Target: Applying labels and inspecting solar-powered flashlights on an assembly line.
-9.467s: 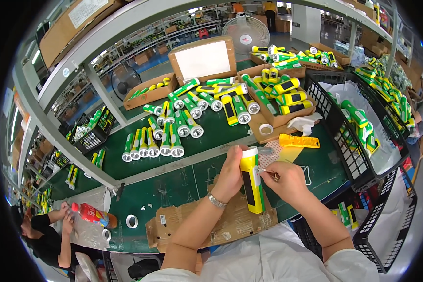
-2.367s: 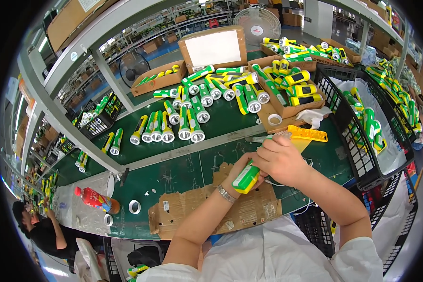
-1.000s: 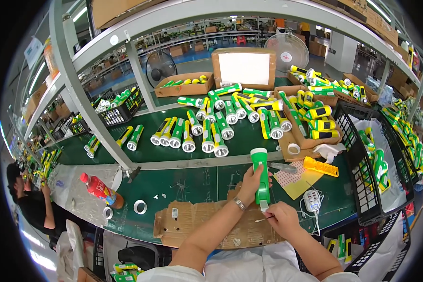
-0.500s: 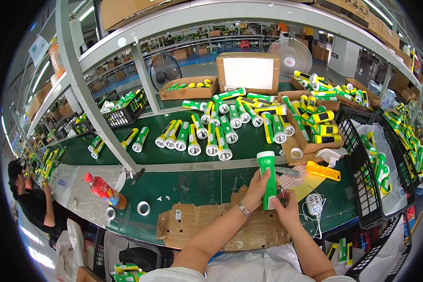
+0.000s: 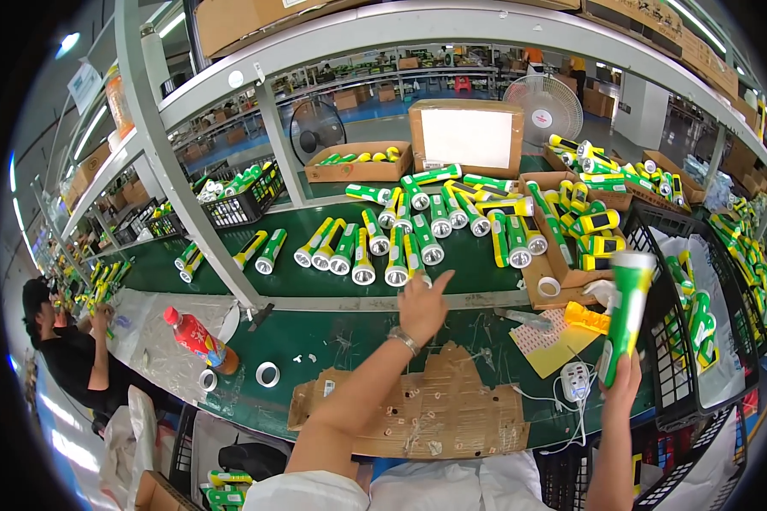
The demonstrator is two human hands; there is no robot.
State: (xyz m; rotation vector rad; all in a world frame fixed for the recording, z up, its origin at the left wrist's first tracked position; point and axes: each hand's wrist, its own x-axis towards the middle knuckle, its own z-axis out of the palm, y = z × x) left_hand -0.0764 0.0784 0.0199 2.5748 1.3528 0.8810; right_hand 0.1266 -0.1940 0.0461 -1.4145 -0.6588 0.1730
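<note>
My right hand [image 5: 624, 383] grips the lower end of a green, white and yellow flashlight [image 5: 627, 311]. The flashlight is nearly upright, lens end up, beside the black crate on the right and slightly blurred. My left hand [image 5: 422, 308] reaches over the bench with thumb and fingers apart. Its fingertips are at the near end of a flashlight [image 5: 412, 254] in the row on the raised green shelf; whether they touch it I cannot tell. Several more green and yellow flashlights [image 5: 343, 249] lie around that one, lenses mostly toward me.
A flattened cardboard sheet [image 5: 452, 404] covers the bench before me. Nearby are a red-capped bottle [image 5: 198, 339], tape rolls [image 5: 268, 375], a yellow sticker sheet [image 5: 547, 347] and a white power strip [image 5: 575, 381]. A black crate [image 5: 656, 341] holds flashlights. A metal post [image 5: 175, 170] rises left.
My left hand has let go of the flashlight and moved up and left to the row. My right hand has carried that flashlight right, toward the black crate. The view has shifted slightly.
</note>
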